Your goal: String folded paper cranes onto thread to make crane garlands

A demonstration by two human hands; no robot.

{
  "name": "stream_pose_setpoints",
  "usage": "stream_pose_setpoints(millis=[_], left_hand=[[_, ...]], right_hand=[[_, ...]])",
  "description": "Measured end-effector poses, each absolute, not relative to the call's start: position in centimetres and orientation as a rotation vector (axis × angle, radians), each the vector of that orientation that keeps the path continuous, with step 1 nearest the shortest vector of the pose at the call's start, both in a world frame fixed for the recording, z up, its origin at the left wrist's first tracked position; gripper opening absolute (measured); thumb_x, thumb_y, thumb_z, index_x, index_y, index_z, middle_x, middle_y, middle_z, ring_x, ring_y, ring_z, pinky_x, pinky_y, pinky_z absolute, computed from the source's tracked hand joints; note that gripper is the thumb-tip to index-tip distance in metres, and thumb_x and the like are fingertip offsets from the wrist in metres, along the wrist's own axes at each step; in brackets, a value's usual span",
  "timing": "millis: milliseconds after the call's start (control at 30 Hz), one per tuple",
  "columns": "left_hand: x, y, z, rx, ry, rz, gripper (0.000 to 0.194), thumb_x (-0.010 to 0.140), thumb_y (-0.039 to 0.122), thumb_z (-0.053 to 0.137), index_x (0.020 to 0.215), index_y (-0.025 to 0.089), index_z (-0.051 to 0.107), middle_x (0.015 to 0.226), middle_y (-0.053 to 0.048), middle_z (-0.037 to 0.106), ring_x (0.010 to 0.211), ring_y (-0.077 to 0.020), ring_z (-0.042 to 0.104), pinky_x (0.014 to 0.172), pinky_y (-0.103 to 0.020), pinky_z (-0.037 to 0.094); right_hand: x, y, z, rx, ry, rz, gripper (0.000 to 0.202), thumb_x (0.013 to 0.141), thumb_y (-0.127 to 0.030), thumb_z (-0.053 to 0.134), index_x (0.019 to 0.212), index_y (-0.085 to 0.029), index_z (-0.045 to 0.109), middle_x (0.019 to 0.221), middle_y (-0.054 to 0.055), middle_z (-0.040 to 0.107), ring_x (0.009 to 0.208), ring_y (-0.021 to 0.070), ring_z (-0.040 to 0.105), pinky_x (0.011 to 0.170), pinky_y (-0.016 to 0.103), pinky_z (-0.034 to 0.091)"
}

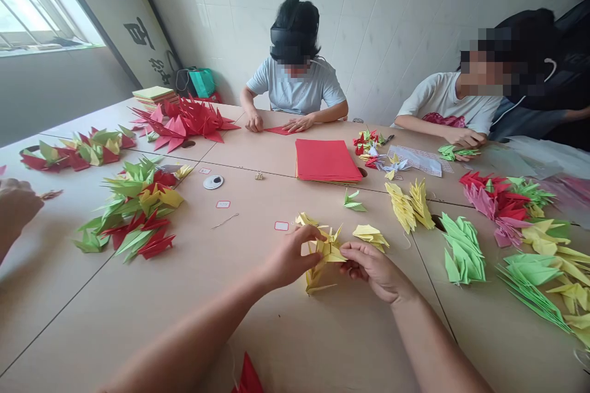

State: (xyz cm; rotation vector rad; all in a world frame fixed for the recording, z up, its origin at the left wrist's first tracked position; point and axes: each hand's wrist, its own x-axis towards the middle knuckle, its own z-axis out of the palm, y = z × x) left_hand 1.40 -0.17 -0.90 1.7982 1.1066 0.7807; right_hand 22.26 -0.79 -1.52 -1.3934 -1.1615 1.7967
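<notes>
Near the middle of the table, a bunch of folded yellow paper cranes (pixel 330 248) is between my two hands. My left hand (pixel 295 258) curls around its left side, thumb and fingers closed on the yellow paper. At its right side, my right hand (pixel 374 267) pinches the tip of a yellow wing between thumb and forefinger. More folded yellow paper (pixel 314 279) hangs down below my left hand. Just beyond my right hand lies a small yellow stack (pixel 370 236), and a single green crane (pixel 353 201) sits farther back.
A red paper stack (pixel 327 159) lies ahead. Crane bunches cover the left (pixel 138 202) and right (pixel 464 250); large red cranes (pixel 184 123) sit at the back left. Two people work across the table. Another person's hand (pixel 16 209) is at the left edge. Red paper (pixel 247 376) shows at bottom.
</notes>
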Motion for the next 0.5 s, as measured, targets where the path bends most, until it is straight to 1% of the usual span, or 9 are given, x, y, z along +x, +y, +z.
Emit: stream_pose_setpoints(millis=[100,233,300,400,500], left_hand=[[1.4,-0.1,-0.3,1.74,1.118,0.784,0.02,0.079,0.014,0.055,0.098,0.022,0.056,0.105,-0.003,0.067,0.099,-0.0189,0.061,0.088,-0.034,0.046],[1.5,0.1,0.0,1.728,1.177,0.793,0.02,0.076,0.014,0.056,0.095,0.022,0.057,0.104,-0.004,0.065,0.102,-0.0219,0.056,0.087,-0.035,0.043],[1.6,0.3,0.4,1.737,1.194,0.793,0.017,0.076,0.014,0.056,0.089,0.022,0.058,0.098,-0.004,0.065,0.102,-0.0232,0.053,0.085,-0.035,0.041],[1.7,0.8,1.2,1.73,1.183,0.774,0.01,0.075,0.013,0.054,0.076,0.022,0.058,0.082,-0.001,0.064,0.09,-0.0212,0.052,0.077,-0.032,0.039],[1.8,1.2,1.7,1.653,1.157,0.76,0.007,0.075,0.015,0.053,0.071,0.02,0.053,0.071,0.002,0.058,0.07,-0.0149,0.049,0.064,-0.027,0.037]], right_hand=[[22.4,-0.8,-1.7,-1.354,-1.07,1.844,0.029,0.07,-0.046,0.07,0.072,-0.018,0.062,0.064,0.0,0.063,0.059,0.0114,0.058,0.049,0.021,0.036],[22.4,-0.8,-1.7,-1.335,-1.031,1.848,0.03,0.07,-0.047,0.071,0.075,-0.019,0.062,0.066,0.001,0.065,0.06,0.0117,0.059,0.048,0.02,0.036],[22.4,-0.7,-1.5,-1.333,-1.067,1.832,0.03,0.07,-0.046,0.072,0.073,-0.018,0.063,0.068,0.001,0.065,0.062,0.0115,0.059,0.049,0.02,0.037],[22.7,-0.3,-0.9,-1.343,-1.148,1.796,0.029,0.071,-0.044,0.073,0.072,-0.017,0.065,0.067,0.0,0.064,0.065,0.011,0.059,0.05,0.018,0.037],[23.1,0.1,-0.4,-1.341,-1.212,1.78,0.032,0.075,-0.047,0.07,0.076,-0.016,0.065,0.071,0.002,0.065,0.067,0.0111,0.059,0.049,0.018,0.037]])
